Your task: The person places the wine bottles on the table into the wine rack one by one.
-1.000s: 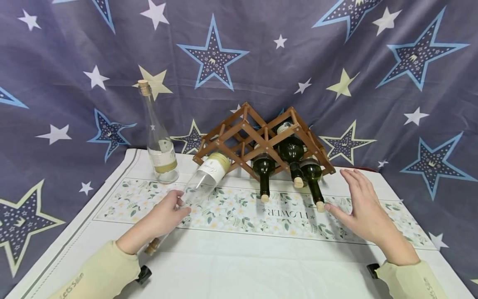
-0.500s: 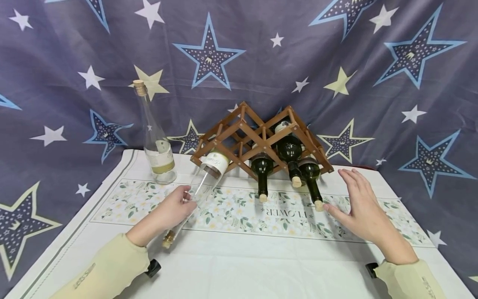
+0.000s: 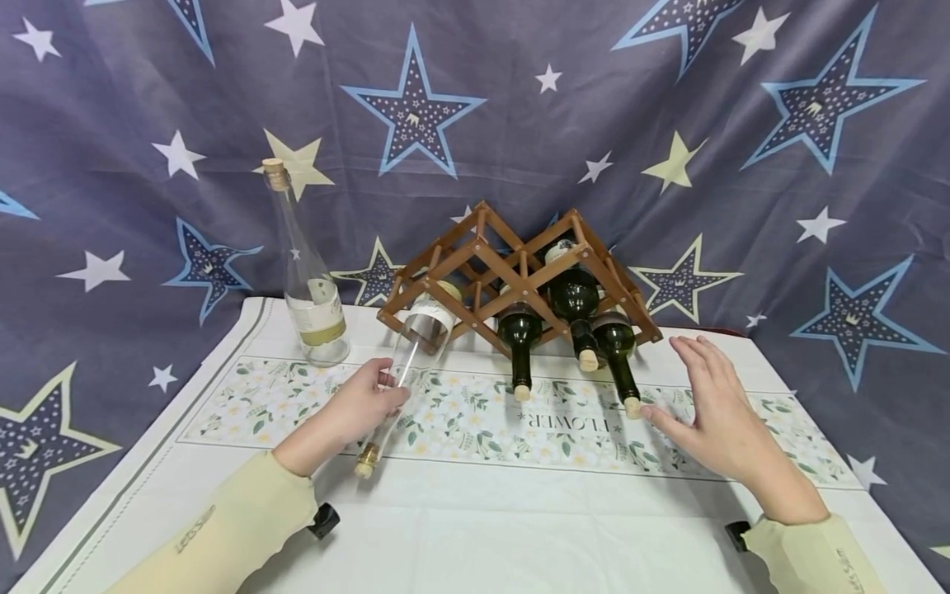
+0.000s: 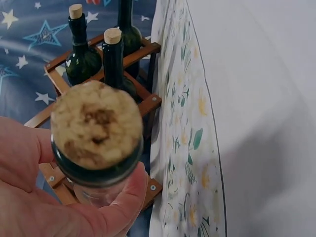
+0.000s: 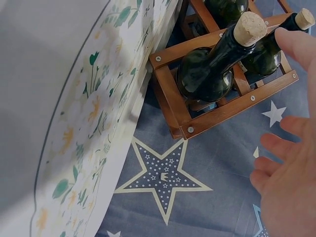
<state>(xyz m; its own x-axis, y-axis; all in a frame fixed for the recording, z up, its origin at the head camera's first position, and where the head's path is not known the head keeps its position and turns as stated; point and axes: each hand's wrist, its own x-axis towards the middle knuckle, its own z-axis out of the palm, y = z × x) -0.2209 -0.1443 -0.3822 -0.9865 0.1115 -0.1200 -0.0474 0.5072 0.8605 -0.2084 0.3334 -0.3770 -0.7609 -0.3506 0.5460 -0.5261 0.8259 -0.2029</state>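
My left hand holds a clear corked wine bottle by its neck, fingers and thumb around the glass. The bottle lies tilted, with its labelled base end inside the left lower slot of a brown wooden wine rack. Its cork points toward me and fills much of the left wrist view. On the right side my right hand is spread with extended fingers. Its thumb is at the cork of the rightmost dark green wine bottle; touching or just apart, I cannot tell.
Two more dark green bottles rest in the rack, a lower middle bottle and an upper right bottle. A clear corked bottle stands upright at the left. Behind hangs a star-patterned cloth; a floral runner crosses the white tablecloth.
My left hand has moved right, swinging the clear bottle's neck that way. The bottle's labelled end has gone deeper into the rack. My right hand has hardly moved.
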